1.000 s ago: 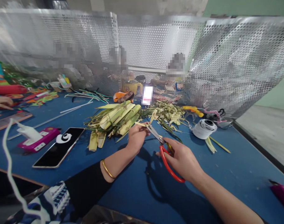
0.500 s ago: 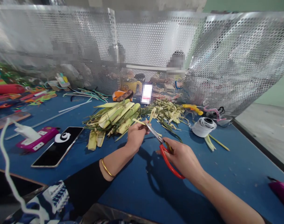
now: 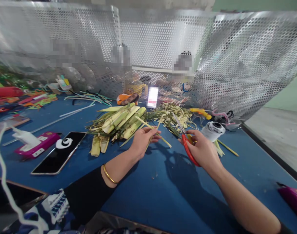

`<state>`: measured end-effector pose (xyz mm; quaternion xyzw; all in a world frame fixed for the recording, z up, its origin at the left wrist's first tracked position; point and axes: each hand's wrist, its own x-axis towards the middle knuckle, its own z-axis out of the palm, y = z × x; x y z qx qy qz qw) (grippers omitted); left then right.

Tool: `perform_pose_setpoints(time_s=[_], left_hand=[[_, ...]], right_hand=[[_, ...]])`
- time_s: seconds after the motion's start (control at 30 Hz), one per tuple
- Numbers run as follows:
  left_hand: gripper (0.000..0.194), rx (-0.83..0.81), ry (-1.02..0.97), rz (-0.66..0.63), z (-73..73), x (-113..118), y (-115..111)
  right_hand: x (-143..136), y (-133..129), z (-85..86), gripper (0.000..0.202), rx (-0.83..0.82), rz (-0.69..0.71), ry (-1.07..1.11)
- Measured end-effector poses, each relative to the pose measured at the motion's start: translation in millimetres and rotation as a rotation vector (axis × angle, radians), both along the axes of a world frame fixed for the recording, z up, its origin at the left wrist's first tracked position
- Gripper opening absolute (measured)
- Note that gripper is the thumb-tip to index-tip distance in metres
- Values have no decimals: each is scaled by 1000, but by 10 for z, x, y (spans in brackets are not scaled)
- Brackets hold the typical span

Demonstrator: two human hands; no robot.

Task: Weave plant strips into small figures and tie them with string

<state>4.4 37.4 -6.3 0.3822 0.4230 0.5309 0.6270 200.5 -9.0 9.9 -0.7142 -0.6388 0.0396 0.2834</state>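
My left hand (image 3: 144,139) is closed, pinching thin pale-green plant strips (image 3: 166,142) that cross each other at the fingertips. In my right hand (image 3: 204,148) is a pair of scissors (image 3: 188,151) with red handles, its blades pointing up and to the left, apart from the strips. The blades look closed or nearly so. Behind my left hand lies a bundle of green husk-like stalks (image 3: 124,120). A heap of shredded plant scraps (image 3: 175,115) lies beyond the scissors' tips. Close behind my right hand stands a spool of white thread (image 3: 213,130).
On the left of the blue table (image 3: 143,198) are a phone (image 3: 59,156) and a purple power strip (image 3: 37,146) with a white plug. A lit screen (image 3: 152,97) leans against the perforated metal partition (image 3: 160,42). A yellow-handled tool (image 3: 200,112) lies at back right.
My right hand has drawn the scissors away to the right and slightly up from the strips. My left hand still pinches them, and the strips now show crossed.
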Motion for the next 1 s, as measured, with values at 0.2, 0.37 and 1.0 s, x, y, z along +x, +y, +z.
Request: perform_pose_setpoints(time_s=[0.2,0.37,1.0], left_hand=[[14,-129,-3,-210,40,-13,-60],[16,-176,85,-438,48,5,-161],[37,-158,391,-689,-55,131,-440]], right_hand=[[159,89,-122,27,-243,46,-500],[138,28,-57,23,-62,158,-406],[-160,-205,107,21,52,493,237]])
